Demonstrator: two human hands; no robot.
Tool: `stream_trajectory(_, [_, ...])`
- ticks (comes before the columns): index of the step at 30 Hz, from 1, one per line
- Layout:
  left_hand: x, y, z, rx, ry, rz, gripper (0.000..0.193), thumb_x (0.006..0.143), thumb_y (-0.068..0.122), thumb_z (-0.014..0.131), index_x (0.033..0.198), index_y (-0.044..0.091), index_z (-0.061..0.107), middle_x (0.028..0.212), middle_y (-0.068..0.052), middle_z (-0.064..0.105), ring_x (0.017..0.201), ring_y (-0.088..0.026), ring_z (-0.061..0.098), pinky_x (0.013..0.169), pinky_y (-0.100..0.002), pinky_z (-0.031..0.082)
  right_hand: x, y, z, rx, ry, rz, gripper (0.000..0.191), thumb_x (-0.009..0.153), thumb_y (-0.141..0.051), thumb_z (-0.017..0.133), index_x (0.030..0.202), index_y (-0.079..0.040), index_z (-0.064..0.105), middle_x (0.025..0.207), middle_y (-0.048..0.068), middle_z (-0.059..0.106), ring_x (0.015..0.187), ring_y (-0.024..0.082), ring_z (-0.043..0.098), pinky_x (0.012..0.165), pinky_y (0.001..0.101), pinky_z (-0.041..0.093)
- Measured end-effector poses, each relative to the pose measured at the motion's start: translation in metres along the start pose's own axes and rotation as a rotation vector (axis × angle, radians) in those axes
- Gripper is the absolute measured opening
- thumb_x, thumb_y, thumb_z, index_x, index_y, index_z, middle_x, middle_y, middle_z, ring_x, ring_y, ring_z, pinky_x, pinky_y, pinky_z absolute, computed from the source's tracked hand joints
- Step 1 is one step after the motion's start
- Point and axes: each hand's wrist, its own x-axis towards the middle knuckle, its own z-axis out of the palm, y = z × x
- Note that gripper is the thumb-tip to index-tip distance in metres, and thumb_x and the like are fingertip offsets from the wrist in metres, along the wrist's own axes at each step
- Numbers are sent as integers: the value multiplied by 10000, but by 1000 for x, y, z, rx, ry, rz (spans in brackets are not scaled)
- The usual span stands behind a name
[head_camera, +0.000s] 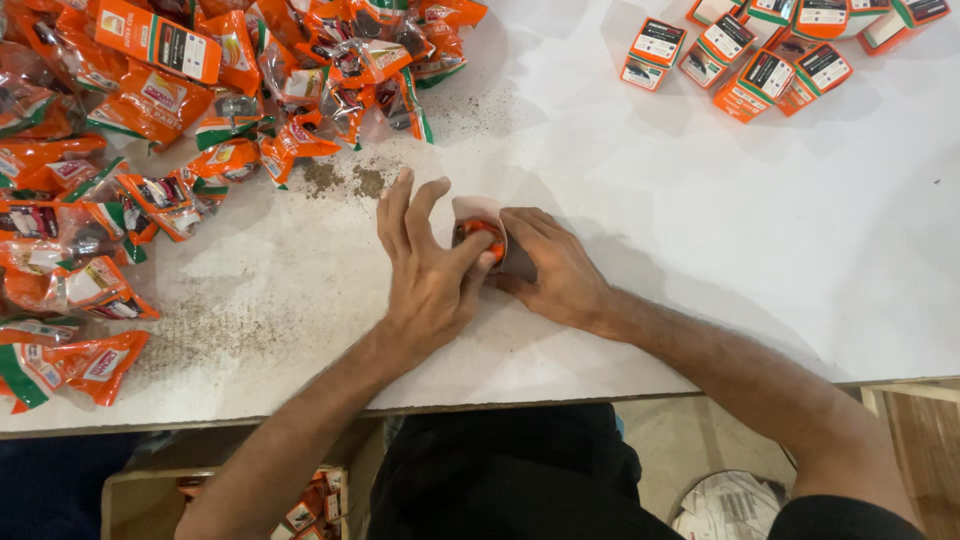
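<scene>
Your left hand (430, 270) lies over the near side of a small open-topped pale cardboard box (480, 222), thumb pressed to an orange plastic packet (482, 232) that sits half inside its mouth; the other fingers fan out loose above the table. Your right hand (550, 265) is closed around the box from the other side, steadying it, so both hands meet on the one item, mid-table and just ahead of your body. Step in hand, as it reads: seating the packet into the box. The next move likely calls for a firm push with the thumb while the right hand keeps the box from sliding, then folding the flap shut; whether a flap is free you cannot tell from here. To your left, a loose heap of orange-and-green sachets (150, 110) spreads across the corner. Far right, a cluster of finished orange, white and green cartons (770, 55) stands well apart. The white laminate tabletop (760, 250) is scuffed, with dark grit near the heap. Below the edge, a cardboard bin (140, 500) holds more packets; crumpled paper (730, 505) lies on the floor.
</scene>
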Motion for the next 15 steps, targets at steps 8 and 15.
stream_trajectory(8, [5, -17, 21, -618, -215, -786, 542, 918, 107, 720, 1373, 42, 434, 965, -127, 661, 682, -121, 556, 567, -306, 460, -1, -3, 1, -31, 30, -62, 704, 768, -150, 891, 1341, 21, 519, 1322, 220, 622, 1242, 421, 588, 1028, 478, 516])
stream_trajectory(15, [-2, -30, 45, -583, -122, -623, 198, 945, 67, 712, 953, -49, 551, 865, -130, 579, 736, -131, 578, 594, -299, 493, -8, -5, 6, 58, 69, 55, 771, 834, -170, 856, 1437, -25, 399, 1323, 191, 662, 1214, 406, 639, 992, 465, 538])
